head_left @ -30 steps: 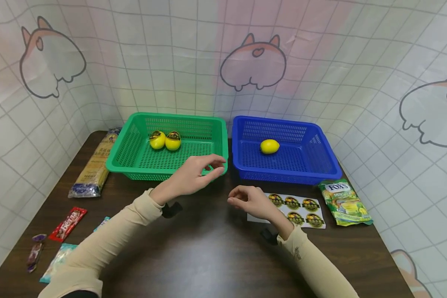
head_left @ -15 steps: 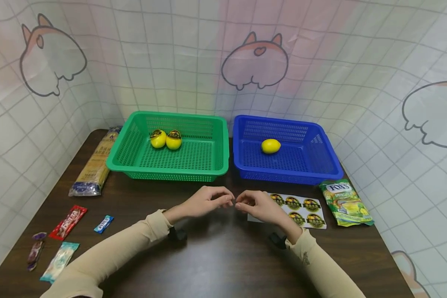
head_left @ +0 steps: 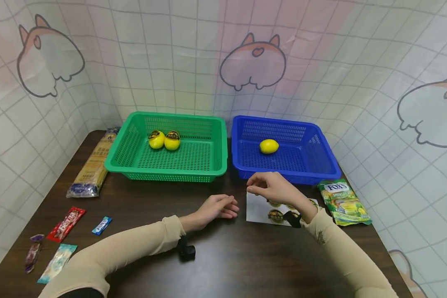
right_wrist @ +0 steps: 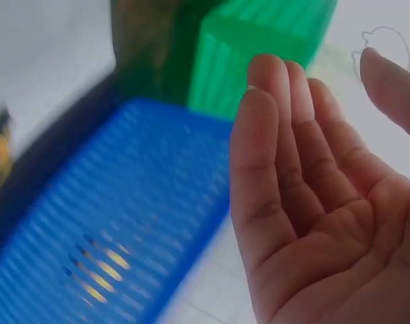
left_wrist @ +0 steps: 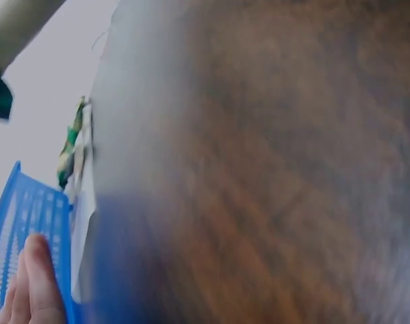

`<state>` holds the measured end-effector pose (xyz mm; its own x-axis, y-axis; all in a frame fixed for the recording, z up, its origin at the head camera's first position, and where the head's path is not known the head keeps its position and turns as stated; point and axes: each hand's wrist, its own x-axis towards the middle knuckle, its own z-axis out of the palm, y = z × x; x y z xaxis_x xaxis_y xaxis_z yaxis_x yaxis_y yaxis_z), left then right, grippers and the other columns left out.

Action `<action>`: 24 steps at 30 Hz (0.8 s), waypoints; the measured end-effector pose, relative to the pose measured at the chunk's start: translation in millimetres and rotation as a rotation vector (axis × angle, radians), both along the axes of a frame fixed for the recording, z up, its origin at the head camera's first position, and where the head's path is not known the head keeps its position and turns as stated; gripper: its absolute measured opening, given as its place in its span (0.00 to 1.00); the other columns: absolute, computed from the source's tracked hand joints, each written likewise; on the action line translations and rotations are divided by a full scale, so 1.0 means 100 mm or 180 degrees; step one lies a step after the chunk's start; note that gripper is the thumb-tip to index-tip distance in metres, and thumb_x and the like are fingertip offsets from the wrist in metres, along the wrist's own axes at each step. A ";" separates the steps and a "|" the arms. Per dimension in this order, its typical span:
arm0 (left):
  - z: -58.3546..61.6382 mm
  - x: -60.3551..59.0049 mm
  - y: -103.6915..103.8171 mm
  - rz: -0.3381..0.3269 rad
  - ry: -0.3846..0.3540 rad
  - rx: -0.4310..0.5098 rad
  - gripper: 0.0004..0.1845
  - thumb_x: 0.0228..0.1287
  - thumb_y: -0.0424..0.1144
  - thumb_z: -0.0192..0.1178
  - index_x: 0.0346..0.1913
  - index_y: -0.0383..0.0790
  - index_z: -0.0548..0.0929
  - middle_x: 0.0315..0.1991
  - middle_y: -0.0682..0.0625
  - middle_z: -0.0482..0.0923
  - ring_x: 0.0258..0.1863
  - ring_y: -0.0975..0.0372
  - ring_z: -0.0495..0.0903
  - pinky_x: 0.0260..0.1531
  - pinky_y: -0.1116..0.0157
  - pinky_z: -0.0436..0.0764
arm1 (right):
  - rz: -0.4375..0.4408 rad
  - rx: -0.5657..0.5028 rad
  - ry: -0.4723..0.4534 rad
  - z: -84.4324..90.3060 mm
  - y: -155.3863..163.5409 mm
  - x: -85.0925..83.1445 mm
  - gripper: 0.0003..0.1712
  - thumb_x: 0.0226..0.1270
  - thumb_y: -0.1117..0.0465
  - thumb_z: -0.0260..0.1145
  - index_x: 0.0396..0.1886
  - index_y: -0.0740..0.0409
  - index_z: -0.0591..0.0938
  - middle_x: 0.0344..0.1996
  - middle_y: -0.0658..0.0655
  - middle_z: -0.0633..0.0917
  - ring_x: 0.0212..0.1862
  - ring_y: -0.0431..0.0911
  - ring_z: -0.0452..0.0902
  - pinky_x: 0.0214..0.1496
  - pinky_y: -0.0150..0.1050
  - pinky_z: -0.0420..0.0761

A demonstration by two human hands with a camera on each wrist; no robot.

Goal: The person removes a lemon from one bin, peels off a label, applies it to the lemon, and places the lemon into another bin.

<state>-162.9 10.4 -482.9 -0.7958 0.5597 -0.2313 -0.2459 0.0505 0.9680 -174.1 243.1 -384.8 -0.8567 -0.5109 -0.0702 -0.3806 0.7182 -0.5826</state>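
Your left hand (head_left: 217, 208) rests on the table (head_left: 216, 265) with its fingers loosely curled, and its grip holds nothing. Just beyond its fingertips, toward your right hand, lies the white sticker sheet (head_left: 258, 210). Your right hand (head_left: 273, 188) hovers above that sheet, right in front of the near wall of the blue basket (head_left: 331, 169). Its thumb and fingers look drawn together in the head view, yet whether they pinch a sticker is too small to tell. In the right wrist view the palm faces the camera with the fingers (right_wrist: 272, 155) relaxed and nearly straight, and nothing shows in the grip there. That hand and its sleeve cover most of the sheet, so only one round sticker (head_left: 275, 215) and the edges of a few others can be seen.

Past the right hand, inside the blue basket, sits one plain lemon (head_left: 269, 146). Beyond the left hand stands the green basket (head_left: 219, 165) with two lemons (head_left: 164, 140) touching each other, each with a dark label on top. To the outer side of the right hand lies a green candy bag (head_left: 343, 201). Well out to the left hand's outer side lie a noodle packet (head_left: 91, 165) and several small sweets (head_left: 66, 223).

The left wrist view is badly blurred: only brown table, a strip of blue basket and one fingertip (left_wrist: 39, 280) can be made out.
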 end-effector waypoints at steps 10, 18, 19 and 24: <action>0.10 -0.15 0.22 0.0109 -0.0405 0.0477 0.25 0.79 0.47 0.46 0.60 0.27 0.75 0.55 0.33 0.82 0.41 0.63 0.88 0.52 0.65 0.86 | -0.0141 0.0316 0.0655 0.62 0.27 -0.55 0.15 0.72 0.50 0.63 0.48 0.54 0.84 0.38 0.55 0.90 0.36 0.45 0.86 0.38 0.39 0.84; 0.13 -0.35 0.35 0.0197 -0.0512 0.0729 0.26 0.81 0.49 0.42 0.65 0.30 0.70 0.63 0.30 0.75 0.56 0.54 0.85 0.65 0.57 0.77 | -0.0601 0.0688 0.0776 0.76 0.49 -1.18 0.19 0.75 0.50 0.60 0.52 0.59 0.82 0.47 0.62 0.87 0.46 0.54 0.83 0.51 0.52 0.83; 0.13 -0.36 0.36 0.0224 -0.0522 0.0748 0.26 0.81 0.50 0.42 0.65 0.31 0.70 0.64 0.31 0.75 0.57 0.52 0.84 0.66 0.57 0.77 | -0.0614 0.0716 0.0756 0.74 0.49 -1.25 0.19 0.75 0.50 0.60 0.52 0.60 0.82 0.47 0.63 0.87 0.47 0.55 0.83 0.53 0.53 0.83; 0.14 -0.45 0.44 0.0288 -0.0498 0.0838 0.25 0.81 0.52 0.39 0.61 0.33 0.70 0.59 0.36 0.78 0.54 0.54 0.85 0.65 0.59 0.78 | -0.0665 0.0902 0.0495 0.58 0.47 -1.57 0.19 0.75 0.52 0.60 0.55 0.61 0.81 0.52 0.65 0.85 0.54 0.58 0.81 0.64 0.56 0.77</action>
<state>-207.7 54.6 -468.5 -0.8112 0.5452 -0.2115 -0.3849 -0.2256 0.8950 -331.4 289.6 -327.2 -0.9519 -0.3032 -0.0446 -0.2772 0.9139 -0.2965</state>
